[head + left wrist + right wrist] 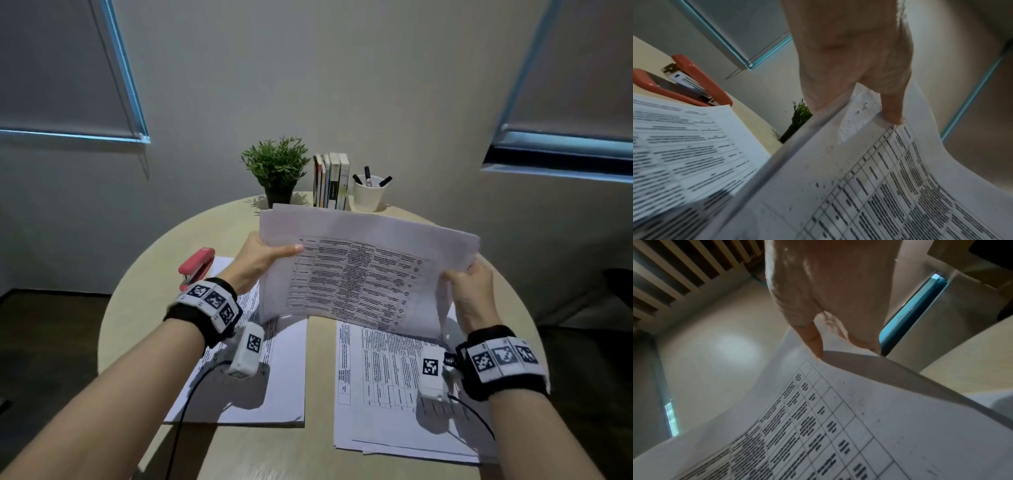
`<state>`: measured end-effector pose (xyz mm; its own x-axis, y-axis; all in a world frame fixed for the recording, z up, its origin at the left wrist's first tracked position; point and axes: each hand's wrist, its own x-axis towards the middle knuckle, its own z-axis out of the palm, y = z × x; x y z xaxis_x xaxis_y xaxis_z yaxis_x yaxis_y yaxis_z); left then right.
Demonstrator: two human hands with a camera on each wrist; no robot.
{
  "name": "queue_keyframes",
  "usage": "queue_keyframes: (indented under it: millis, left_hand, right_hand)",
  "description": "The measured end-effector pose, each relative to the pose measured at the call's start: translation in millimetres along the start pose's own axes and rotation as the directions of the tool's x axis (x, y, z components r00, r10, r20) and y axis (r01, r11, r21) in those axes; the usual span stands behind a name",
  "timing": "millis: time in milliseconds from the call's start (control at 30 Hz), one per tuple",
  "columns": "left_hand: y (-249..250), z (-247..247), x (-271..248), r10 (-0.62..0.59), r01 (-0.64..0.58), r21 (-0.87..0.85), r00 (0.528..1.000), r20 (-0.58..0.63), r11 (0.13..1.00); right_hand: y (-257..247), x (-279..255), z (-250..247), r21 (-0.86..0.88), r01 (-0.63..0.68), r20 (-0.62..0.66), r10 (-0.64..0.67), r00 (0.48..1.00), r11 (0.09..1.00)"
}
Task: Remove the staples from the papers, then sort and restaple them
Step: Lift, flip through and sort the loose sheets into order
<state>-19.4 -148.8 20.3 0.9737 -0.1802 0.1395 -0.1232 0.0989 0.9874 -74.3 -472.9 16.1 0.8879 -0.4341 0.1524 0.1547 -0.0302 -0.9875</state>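
Thin, matt white paper is seen in the lifted sheets [359, 274], which are printed with dark table text, and in the two flat stacks [267, 383] beneath. A pale, smooth, matt wood-look finish is shown on the round tabletop [144, 308]. Glossy red plastic with bare metal parts is shown on the stapler [701, 81]. Smooth white plastic is suggested by the pen cup [368, 198].
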Motion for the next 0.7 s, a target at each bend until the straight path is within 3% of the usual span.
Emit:
queue_keyframes:
  millis: [233, 333, 433, 567, 700]
  left_hand:
    - [21, -6, 10, 0.111, -0.112, -0.048, 0.993, -0.033, 0.993]
    - [18, -12, 9, 0.053, -0.052, -0.038, 0.998, 0.023, 0.998]
    - [5, -9, 4, -0.006, 0.007, -0.015, 0.999, 0.039, 1.000]
    - [9, 2, 2, 0.041, -0.041, -0.001, 0.999, -0.031, 0.999]
    - [24, -8, 8, 0.080, -0.080, -0.071, 0.997, -0.012, 0.994]
  right_hand:
    - [-19, 12, -3, 0.105, 0.105, -0.021, -0.103, 0.994, 0.989]
    - [-10, 13, -11, 0.092, 0.068, -0.048, -0.064, 0.997, 0.993]
    - [4, 5, -9, 0.064, -0.014, 0.012, 0.013, 1.000, 0.998]
    - [-1, 1, -1, 0.068, 0.004, -0.011, -0.003, 1.000, 0.998]
    - [-17, 10, -5, 0.101, 0.044, -0.010, -0.043, 0.999, 0.994]
